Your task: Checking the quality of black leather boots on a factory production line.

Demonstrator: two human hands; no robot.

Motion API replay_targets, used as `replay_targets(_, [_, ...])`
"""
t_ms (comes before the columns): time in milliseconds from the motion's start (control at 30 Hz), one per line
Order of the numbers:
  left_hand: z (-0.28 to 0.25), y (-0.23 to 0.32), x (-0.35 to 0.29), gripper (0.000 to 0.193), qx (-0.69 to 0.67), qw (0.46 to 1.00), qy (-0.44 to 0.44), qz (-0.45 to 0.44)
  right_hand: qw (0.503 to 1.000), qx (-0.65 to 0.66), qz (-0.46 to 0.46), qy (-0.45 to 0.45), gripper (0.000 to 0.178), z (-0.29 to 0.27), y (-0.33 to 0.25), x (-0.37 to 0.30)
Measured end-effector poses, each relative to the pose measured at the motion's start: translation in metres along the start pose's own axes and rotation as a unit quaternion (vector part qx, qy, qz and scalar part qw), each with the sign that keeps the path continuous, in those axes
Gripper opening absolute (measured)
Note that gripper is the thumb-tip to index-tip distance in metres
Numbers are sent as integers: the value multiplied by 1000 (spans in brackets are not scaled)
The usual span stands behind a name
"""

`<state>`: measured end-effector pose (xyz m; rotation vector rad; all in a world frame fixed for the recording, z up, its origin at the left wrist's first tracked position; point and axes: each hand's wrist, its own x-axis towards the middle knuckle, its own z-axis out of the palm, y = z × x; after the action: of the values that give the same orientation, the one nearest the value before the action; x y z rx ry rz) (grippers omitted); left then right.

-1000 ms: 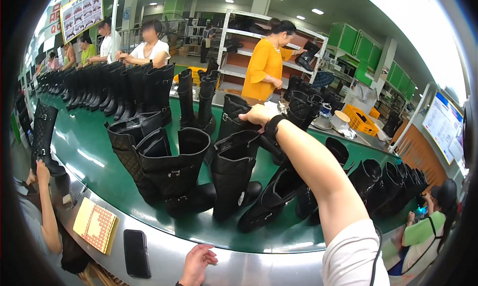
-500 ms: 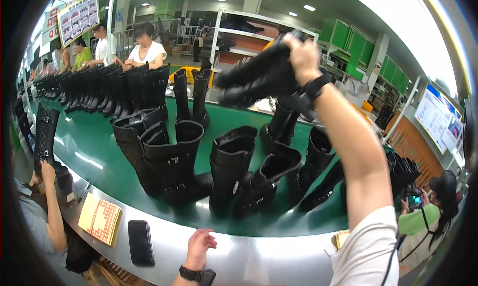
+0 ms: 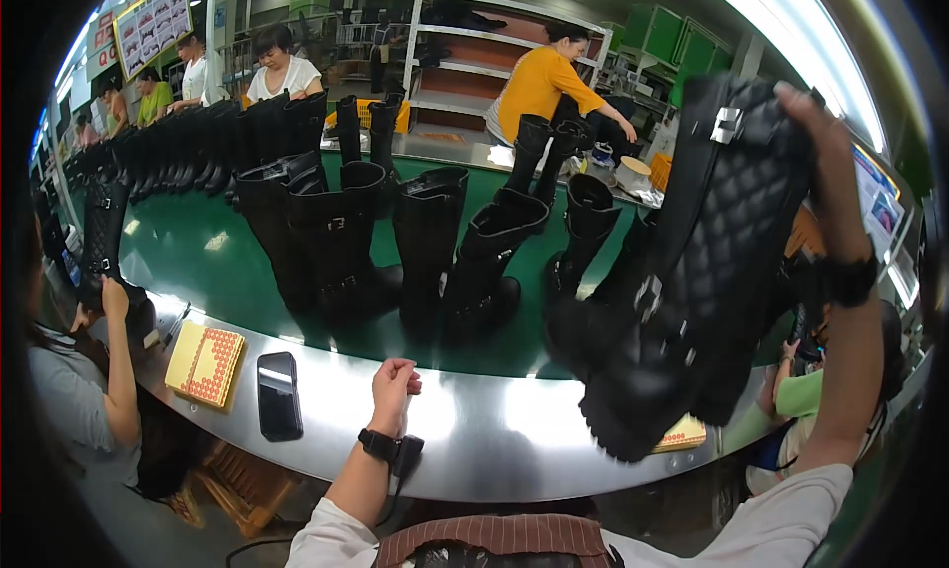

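A pair of black quilted tall boots (image 3: 732,222) with silver buckles hangs at the right, close in front of me. My right hand (image 3: 822,138) grips it at the upper part of the shafts; some fingers are hidden behind the leather. The soles are down over the metal table edge. My left hand (image 3: 395,382) is above the metal edge with its fingers curled together, and nothing shows in it. Beyond it on the green tabletop (image 3: 183,262) stand several black boots, among them a buckled one (image 3: 341,237) and a slumped one (image 3: 484,252).
On the metal edge (image 3: 514,410) lie a phone (image 3: 280,395), a yellow sticker pad (image 3: 205,363) and another pad (image 3: 682,435), partly behind the boots. A long row of boots (image 3: 188,153) fills the far left. Co-workers are at the left, across the table and at the right.
My right hand has brought the boots from over the far side of the table toward me, and they now hang upright. My left hand's fingers have curled in.
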<state>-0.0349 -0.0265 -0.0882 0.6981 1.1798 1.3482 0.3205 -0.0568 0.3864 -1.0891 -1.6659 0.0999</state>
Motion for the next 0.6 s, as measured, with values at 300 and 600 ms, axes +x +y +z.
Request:
replay_targets(300, [69,78,-119,61,187,876,-322,306,993,-26,70,-89,35,26,-13,-141])
replay_targets(600, [116,31,-139,106,260,890,-223,302,964,-27,-130,-230,38,75,14,-234])
